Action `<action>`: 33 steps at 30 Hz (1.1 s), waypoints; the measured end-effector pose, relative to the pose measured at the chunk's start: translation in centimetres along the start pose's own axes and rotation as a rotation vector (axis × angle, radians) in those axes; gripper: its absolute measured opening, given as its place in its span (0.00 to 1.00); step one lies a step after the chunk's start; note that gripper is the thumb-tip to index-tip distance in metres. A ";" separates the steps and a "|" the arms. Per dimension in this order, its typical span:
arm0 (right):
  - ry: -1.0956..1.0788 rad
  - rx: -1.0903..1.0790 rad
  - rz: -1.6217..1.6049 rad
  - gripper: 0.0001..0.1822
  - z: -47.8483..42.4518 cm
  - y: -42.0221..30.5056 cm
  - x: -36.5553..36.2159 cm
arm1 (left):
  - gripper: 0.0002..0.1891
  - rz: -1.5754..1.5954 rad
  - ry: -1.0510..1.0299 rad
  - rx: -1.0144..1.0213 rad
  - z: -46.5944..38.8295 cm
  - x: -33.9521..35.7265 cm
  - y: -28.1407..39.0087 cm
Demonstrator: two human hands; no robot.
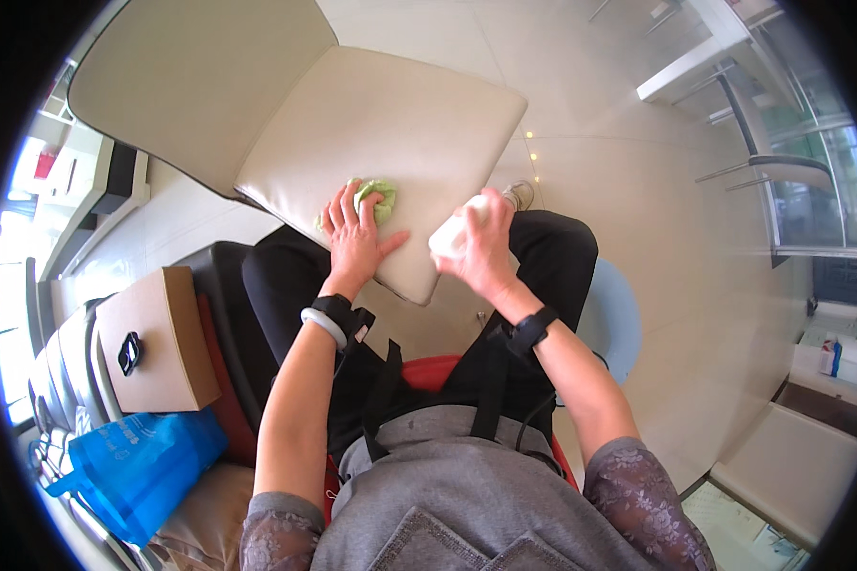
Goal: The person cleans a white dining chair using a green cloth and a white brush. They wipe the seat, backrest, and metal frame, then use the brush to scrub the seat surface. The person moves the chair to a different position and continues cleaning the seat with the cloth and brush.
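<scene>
A chair with a cream upholstered seat (393, 121) and backrest (207, 78) stands before me. My left hand (355, 232) presses a crumpled light green cloth (377, 200) on the near left part of the seat, its fingers spread over the cloth. At the seat's near right corner, my right hand (485, 246) grips a white object (457, 232), possibly a sponge or a bottle; the fingers hide part of it and its kind is unclear.
A light blue basin (610, 321) is on the tiled floor at my right. To my left are a cardboard box (146, 342) with a small black object (130, 353) on it and a blue bag (143, 464). More chairs (793, 168) stand at the far right.
</scene>
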State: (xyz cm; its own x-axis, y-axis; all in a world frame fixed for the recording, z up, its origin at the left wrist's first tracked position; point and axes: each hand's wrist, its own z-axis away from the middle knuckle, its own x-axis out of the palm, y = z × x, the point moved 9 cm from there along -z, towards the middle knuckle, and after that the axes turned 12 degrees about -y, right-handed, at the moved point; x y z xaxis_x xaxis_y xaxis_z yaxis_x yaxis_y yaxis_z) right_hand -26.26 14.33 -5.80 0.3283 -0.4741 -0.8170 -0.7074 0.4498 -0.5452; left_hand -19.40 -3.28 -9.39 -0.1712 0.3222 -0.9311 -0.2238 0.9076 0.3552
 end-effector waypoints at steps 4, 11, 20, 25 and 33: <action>-0.325 -0.446 -0.024 0.40 4.3 -6.0 2.9 | 0.38 -0.005 0.007 -0.001 0.6 0.1 -0.1; 0.025 -0.005 -0.029 0.42 1.0 1.6 -1.1 | 0.39 -0.037 0.005 0.009 0.5 0.2 0.2; -0.011 0.039 -0.048 0.40 1.9 3.1 0.0 | 0.39 -0.061 0.013 0.027 0.3 0.5 0.1; -0.360 -0.474 -0.115 0.39 6.2 -5.1 3.2 | 0.39 -0.056 0.011 0.010 0.4 0.4 -0.1; -0.145 -0.247 -0.086 0.44 2.9 -1.6 1.4 | 0.39 -0.068 0.007 0.010 0.3 0.3 0.1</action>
State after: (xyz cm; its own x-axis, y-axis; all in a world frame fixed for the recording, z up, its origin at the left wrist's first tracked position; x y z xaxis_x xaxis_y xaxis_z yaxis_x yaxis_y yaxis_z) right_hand -22.82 15.18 -6.60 0.4674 -0.3814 -0.7976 -0.7980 0.2063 -0.5663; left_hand -19.15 -3.02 -9.70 -0.1630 0.2575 -0.9524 -0.2255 0.9300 0.2901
